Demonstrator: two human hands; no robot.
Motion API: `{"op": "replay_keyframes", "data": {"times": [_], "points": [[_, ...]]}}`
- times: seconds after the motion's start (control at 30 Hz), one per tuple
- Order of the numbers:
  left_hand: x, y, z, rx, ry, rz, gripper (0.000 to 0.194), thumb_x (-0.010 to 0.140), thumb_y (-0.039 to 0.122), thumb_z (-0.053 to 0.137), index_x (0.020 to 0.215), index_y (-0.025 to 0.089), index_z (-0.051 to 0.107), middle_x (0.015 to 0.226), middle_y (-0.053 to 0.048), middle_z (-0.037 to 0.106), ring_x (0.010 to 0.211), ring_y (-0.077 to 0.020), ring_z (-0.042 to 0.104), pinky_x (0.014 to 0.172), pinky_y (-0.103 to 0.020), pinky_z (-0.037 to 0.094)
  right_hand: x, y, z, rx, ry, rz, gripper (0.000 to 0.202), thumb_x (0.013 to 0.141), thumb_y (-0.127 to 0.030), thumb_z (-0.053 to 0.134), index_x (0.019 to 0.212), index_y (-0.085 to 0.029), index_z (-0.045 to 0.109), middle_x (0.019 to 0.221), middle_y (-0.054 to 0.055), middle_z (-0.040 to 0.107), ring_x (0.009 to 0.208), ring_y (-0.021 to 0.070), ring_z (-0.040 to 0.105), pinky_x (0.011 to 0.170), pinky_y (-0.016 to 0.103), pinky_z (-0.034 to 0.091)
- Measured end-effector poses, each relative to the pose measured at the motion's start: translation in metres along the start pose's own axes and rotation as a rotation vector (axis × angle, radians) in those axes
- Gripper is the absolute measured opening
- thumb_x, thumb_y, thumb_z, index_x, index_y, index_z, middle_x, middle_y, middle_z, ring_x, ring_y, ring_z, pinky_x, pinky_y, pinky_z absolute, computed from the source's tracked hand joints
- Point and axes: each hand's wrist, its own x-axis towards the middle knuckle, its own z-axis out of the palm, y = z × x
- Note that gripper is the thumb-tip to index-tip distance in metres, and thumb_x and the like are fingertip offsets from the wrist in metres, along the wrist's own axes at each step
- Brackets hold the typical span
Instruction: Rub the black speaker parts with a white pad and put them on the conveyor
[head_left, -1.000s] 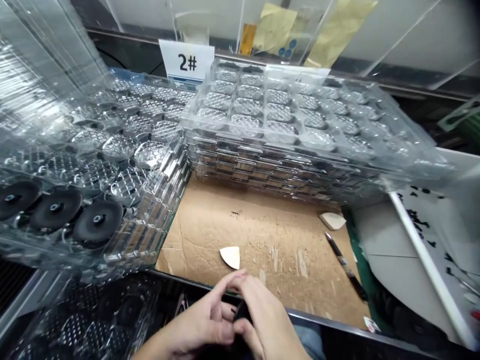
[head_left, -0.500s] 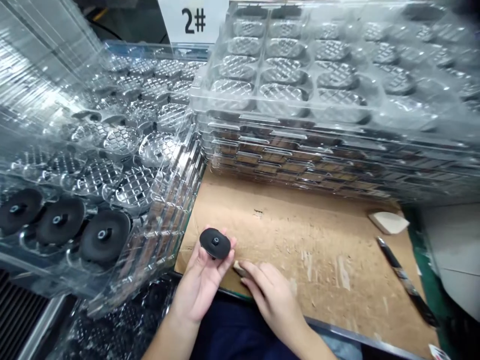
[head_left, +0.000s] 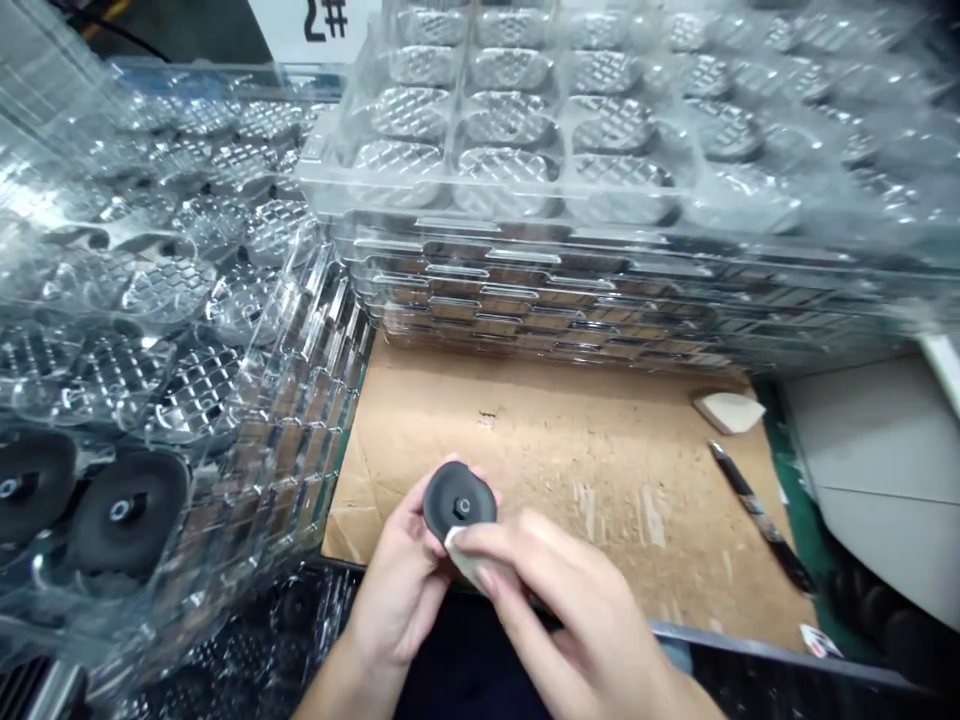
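Note:
A round black part (head_left: pixel 448 494) with a small raised post near its middle rests in the fingers of my left hand (head_left: pixel 401 580). My right hand (head_left: pixel 574 610) pinches a small off-white pad (head_left: pixel 466 556), perhaps a sponge or folded cloth, its tip against the part's near edge. Both hands are close together above the front edge of the cardboard sheet (head_left: pixel 525 440). At left, similar black parts (head_left: pixel 129 510) sit in the pockets of a clear plastic tray (head_left: pixel 161 395).
A tall stack of clear moulded trays (head_left: pixel 510 190) fills the back. On the cardboard's right side lie a pen-like black tool (head_left: pixel 761 515) and an off-white wedge (head_left: pixel 729 411). A white sign (head_left: pixel 311 30) marked 2# stands behind. Grey panels (head_left: pixel 885 460) stand at the right.
My right hand has brought the off-white pad up and left onto the black part. My left hand has tilted the part. The whole view has shifted slightly right.

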Motion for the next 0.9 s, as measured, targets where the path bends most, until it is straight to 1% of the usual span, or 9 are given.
{"op": "replay_keyframes", "data": {"times": [0.03,0.2,0.3,0.4,0.5,0.63,0.73,0.8,0.9], "points": [[0.000,0.001,0.002,0.011,0.002,0.014,0.053,0.058,0.029,0.079,0.108,0.024,0.062,0.105,-0.005,0.068,0.097,-0.0227,0.063,0.088,-0.030,0.049,0.000,-0.001,-0.002,-0.005,-0.012,0.006,0.023,0.083,-0.009,0.045,0.098,-0.018,0.060,0.082,0.003,0.063,0.073,0.0124,0.061,0.067,0.022,0.051],[-0.003,0.004,0.011,0.056,-0.055,-0.011,0.042,0.059,0.025,0.078,0.099,0.020,0.067,0.098,-0.006,0.071,0.096,-0.0213,0.063,0.086,-0.028,0.049,-0.014,-0.001,-0.007,-0.076,0.151,-0.055,0.027,0.084,-0.009,0.045,0.107,-0.015,0.056,0.089,0.008,0.063,0.080,0.0169,0.060,0.072,0.029,0.052],[-0.006,0.004,0.016,0.059,-0.020,-0.027,0.052,0.053,0.019,0.081,0.102,0.026,0.066,0.100,-0.002,0.071,0.090,-0.0183,0.065,0.080,-0.023,0.051,-0.023,-0.003,-0.010,-0.024,0.095,-0.045,0.029,0.082,-0.007,0.046,0.107,-0.017,0.056,0.086,0.005,0.063,0.075,0.0148,0.060,0.069,0.026,0.052],[-0.010,0.001,0.021,0.102,-0.030,-0.033,0.048,0.058,0.022,0.079,0.105,0.025,0.065,0.099,-0.003,0.070,0.093,-0.0193,0.064,0.083,-0.025,0.050,-0.022,-0.006,-0.015,-0.037,0.123,-0.022,0.024,0.084,-0.009,0.044,0.103,-0.015,0.058,0.085,0.006,0.062,0.074,0.0146,0.060,0.067,0.026,0.052],[-0.013,-0.001,0.024,0.128,-0.031,-0.034,0.046,0.062,0.024,0.077,0.106,0.024,0.065,0.102,-0.005,0.070,0.097,-0.0207,0.063,0.088,-0.028,0.048,-0.024,-0.008,-0.021,-0.028,0.143,-0.089,0.026,0.086,-0.009,0.043,0.108,-0.013,0.056,0.091,0.008,0.063,0.081,0.0159,0.060,0.074,0.028,0.051],[-0.015,0.000,0.023,0.096,-0.007,-0.074,0.054,0.050,0.024,0.083,0.102,0.025,0.066,0.104,-0.005,0.070,0.089,-0.0208,0.066,0.078,-0.026,0.052,-0.045,-0.005,-0.036,-0.028,0.007,-0.020,0.025,0.085,-0.009,0.045,0.104,-0.019,0.057,0.085,0.003,0.064,0.073,0.0121,0.060,0.067,0.021,0.051],[-0.019,-0.006,0.024,0.090,-0.040,-0.093,0.065,0.042,0.026,0.086,0.104,0.022,0.066,0.103,-0.005,0.069,0.094,-0.0209,0.063,0.079,-0.024,0.051,-0.051,-0.004,-0.047,-0.183,0.093,0.054,0.022,0.087,-0.012,0.045,0.103,-0.019,0.059,0.082,0.003,0.063,0.068,0.0129,0.058,0.062,0.024,0.048],[-0.024,-0.010,0.029,0.112,-0.062,-0.147,0.060,0.048,0.024,0.084,0.105,0.022,0.066,0.093,-0.002,0.070,0.094,-0.0200,0.063,0.082,-0.025,0.050,-0.044,-0.006,-0.051,-0.248,0.122,-0.109,0.024,0.089,-0.015,0.043,0.103,-0.022,0.061,0.085,0.003,0.066,0.070,0.0150,0.055,0.066,0.028,0.046],[-0.033,-0.013,0.035,0.130,-0.094,-0.196,0.039,0.061,0.021,0.077,0.099,0.022,0.068,0.083,0.002,0.070,0.089,-0.0172,0.064,0.084,-0.026,0.049,-0.029,-0.004,-0.057,-0.139,-0.004,-0.384,0.028,0.092,-0.016,0.039,0.099,-0.026,0.064,0.084,-0.001,0.068,0.071,0.0145,0.053,0.072,0.031,0.043]]}}
